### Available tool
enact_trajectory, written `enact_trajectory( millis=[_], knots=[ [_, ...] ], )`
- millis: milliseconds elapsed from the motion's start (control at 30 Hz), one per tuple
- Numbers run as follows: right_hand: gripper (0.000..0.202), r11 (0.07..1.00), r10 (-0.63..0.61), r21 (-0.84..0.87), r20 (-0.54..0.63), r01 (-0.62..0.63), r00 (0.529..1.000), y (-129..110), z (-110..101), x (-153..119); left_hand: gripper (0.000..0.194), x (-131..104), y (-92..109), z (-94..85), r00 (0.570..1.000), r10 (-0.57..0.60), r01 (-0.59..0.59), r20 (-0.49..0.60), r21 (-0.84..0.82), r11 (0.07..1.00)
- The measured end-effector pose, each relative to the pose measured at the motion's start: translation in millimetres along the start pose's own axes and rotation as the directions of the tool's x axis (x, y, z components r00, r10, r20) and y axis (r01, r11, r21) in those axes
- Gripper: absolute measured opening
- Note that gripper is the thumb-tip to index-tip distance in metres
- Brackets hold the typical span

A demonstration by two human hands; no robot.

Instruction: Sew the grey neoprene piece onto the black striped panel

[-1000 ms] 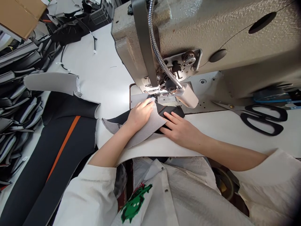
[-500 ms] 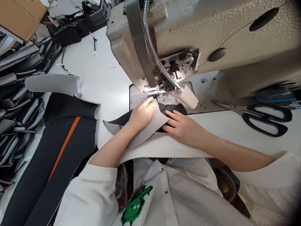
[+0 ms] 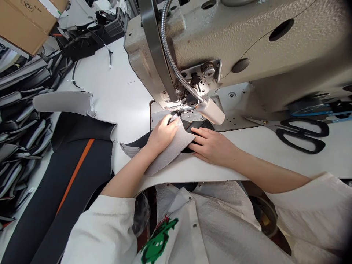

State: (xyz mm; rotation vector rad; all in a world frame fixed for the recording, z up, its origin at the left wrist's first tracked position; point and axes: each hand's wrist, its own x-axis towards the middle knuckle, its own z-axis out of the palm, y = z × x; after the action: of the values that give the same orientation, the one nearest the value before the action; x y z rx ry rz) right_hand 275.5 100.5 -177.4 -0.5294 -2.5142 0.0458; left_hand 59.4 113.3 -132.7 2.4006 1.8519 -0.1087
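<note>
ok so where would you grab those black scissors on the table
Take the scissors by the black handle loops, coming from the right side. The loops lie flat toward the right on the white table; the blades point left toward the sewing machine base.

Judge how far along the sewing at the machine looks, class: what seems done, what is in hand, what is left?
Done: a stitched seam shows on the black piece past the needle. In hand: the left hand presses the grey mesh fabric at the presser foot, and the right hand lies flat beside it. Left: most of the mesh lies short of the needle, seemingly unsewn; the scissors lie unused.
</note>
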Motion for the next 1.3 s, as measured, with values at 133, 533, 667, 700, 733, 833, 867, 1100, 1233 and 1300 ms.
enact_trajectory(
  millis=[133, 533, 667, 700, 733, 833, 867, 1100, 1233, 1300],
  knots=[
    [0.022, 0.998, -0.058, -0.036, -0.031, 0.057, 0.998, 3.5, 0.3, 1.5, 0.040, -3.8, 4.6, -4.0, 0.996, -0.081, 0.077, 0.042, 0.090, 0.993],
    [0.025, 0.994, -0.103, 0.029, -0.035, 0.104, 0.994, 19.3, -2.3, -2.4, 0.038, 9.4, 18.7, -8.8, 0.997, -0.050, 0.034, 0.054, 0.257, 0.966],
    [0.025, 0.995, -0.091, 0.042, -0.035, 0.092, 0.995, 22.5, -0.5, -2.5, 0.036, 14.2, 20.5, -8.5, 0.998, -0.040, 0.025, 0.053, 0.260, 0.965],
    [0.025, 0.995, -0.089, 0.046, -0.031, 0.090, 0.996, 23.0, -1.3, -2.4, 0.036, 14.8, 20.6, -8.0, 0.998, -0.036, 0.023, 0.052, 0.241, 0.970],
    [0.024, 0.995, -0.086, 0.051, -0.029, 0.087, 0.996, 23.2, -2.3, -2.0, 0.035, 15.3, 20.6, -7.4, 0.998, -0.034, 0.022, 0.054, 0.215, 0.976],
    [0.024, 0.996, -0.079, 0.048, -0.023, 0.080, 0.997, 23.0, -4.4, -0.6, 0.034, 17.5, 19.3, -5.2, 0.998, -0.023, 0.015, 0.059, 0.135, 0.991],
    [0.024, 0.996, -0.076, 0.046, -0.023, 0.077, 0.997, 22.8, -4.4, -0.3, 0.033, 18.3, 18.6, -4.4, 0.998, -0.016, 0.009, 0.054, 0.118, 0.993],
    [0.020, 0.997, -0.074, -0.034, -0.021, 0.073, 0.997, 15.5, 3.5, -4.4, 0.033, 17.9, 19.4, -4.2, 1.000, 0.024, -0.024, 0.005, 0.228, 0.973],
    [0.019, 0.994, 0.031, -0.103, 0.005, -0.030, 1.000, -13.2, 12.4, 8.5, 0.040, 11.1, 31.7, -15.1, 0.998, -0.029, 0.015, 0.047, 0.267, 0.963],
    [0.021, 0.991, 0.116, -0.082, 0.125, -0.106, 0.985, -33.3, 21.5, 21.0, 0.053, 5.4, 39.6, -23.4, 0.991, -0.071, 0.043, 0.116, 0.222, 0.974]
  ],
)
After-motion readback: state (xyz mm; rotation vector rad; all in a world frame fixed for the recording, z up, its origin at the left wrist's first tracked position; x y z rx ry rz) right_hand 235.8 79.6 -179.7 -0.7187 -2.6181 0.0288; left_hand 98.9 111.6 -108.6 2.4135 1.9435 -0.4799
